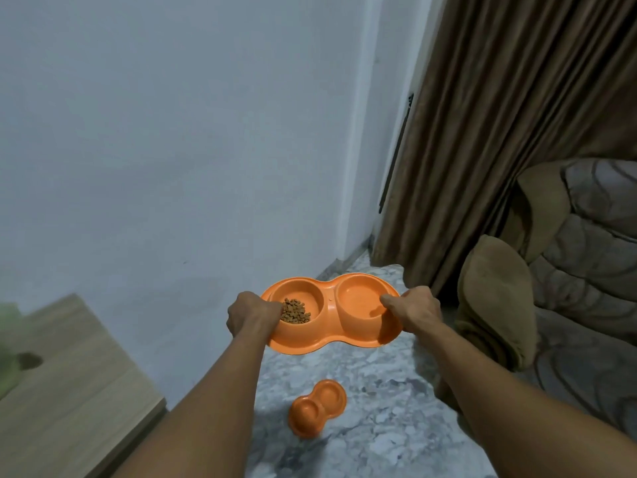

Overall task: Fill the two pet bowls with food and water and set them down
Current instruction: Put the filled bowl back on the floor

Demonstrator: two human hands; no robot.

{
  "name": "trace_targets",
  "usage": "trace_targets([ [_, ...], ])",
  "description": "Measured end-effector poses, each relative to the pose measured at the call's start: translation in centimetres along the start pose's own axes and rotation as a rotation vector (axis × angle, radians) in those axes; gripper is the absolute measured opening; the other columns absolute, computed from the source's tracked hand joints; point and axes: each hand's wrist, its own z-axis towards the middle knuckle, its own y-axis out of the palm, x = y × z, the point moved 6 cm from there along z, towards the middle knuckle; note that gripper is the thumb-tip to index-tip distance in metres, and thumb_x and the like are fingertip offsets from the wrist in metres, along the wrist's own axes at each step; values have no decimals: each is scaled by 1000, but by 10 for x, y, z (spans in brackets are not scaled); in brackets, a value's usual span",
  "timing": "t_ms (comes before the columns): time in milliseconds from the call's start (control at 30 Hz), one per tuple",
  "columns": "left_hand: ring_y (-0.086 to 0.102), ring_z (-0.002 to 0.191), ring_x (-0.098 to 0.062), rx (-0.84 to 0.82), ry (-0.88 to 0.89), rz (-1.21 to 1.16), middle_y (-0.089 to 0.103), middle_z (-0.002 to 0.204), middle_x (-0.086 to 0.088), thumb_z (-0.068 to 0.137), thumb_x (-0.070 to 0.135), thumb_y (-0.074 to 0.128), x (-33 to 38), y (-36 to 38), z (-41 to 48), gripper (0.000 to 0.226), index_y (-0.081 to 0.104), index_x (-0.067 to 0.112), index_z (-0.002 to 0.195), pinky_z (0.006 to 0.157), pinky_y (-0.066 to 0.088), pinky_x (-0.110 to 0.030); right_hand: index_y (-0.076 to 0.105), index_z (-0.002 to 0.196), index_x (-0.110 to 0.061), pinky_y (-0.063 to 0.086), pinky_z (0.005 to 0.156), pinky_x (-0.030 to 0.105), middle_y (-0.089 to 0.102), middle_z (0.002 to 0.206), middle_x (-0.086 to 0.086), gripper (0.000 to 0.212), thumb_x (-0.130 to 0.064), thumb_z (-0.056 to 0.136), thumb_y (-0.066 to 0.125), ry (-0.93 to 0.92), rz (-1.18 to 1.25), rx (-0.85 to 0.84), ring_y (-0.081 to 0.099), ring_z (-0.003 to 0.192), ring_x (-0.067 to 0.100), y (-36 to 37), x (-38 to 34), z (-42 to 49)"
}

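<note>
Two hands hold an orange double pet bowl (330,339) in the air above the marbled floor (382,384), the left hand (250,313) gripping the end with brown kibble (295,311), the right hand (415,310) gripping the other end, while a second orange double bowl (317,407) lies on the floor below.

A pale wall (172,150) fills the view from 9 to 12 o'clock. A brown curtain (499,132) hangs in folds at 1 o'clock and reaches the floor (379,426), grey mottled stone, which spreads at 6 o'clock. A dark strip (396,150) runs down the curtain's 9 o'clock edge. A grey-brown patterned sofa (586,253) sits at 3 to 4 o'clock, just beside the curtain. A light wood top (69,408) lies at 8 o'clock against the wall, with a dark oval hole (29,360). A blurred green thing (8,346) shows at 9 o'clock of the hole.
</note>
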Motion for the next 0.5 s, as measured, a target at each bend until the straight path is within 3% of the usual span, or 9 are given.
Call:
trace_targets([
  [133, 59, 78, -31, 25, -33, -6, 63, 90, -14, 77, 20, 73, 32, 25, 37, 23, 57, 6, 84, 62, 46, -32, 65, 83, -5, 58, 74, 40, 67, 82, 12, 37, -40, 75, 74, -26, -9, -35, 67, 77, 31, 6, -23, 57],
  [300, 64, 84, -32, 53, -99, -34, 63, 90, -14, 77, 20, 73, 61, 62, 88, 23, 55, 6, 83, 62, 47, -32, 67, 82, -5, 59, 74, 39, 69, 81, 11, 38, -42, 73, 73, -59, -34, -86, 68, 77, 30, 27, -47, 141],
  [500, 63, 82, -31, 123, -230, -94, 65, 91, -13, 76, 20, 73, 72, 111, 143, 28, 48, 10, 69, 61, 47, -30, 68, 83, -4, 59, 77, 43, 70, 84, 13, 42, -45, 75, 73, -149, -83, -211, 68, 78, 32, 78, -68, 242],
])
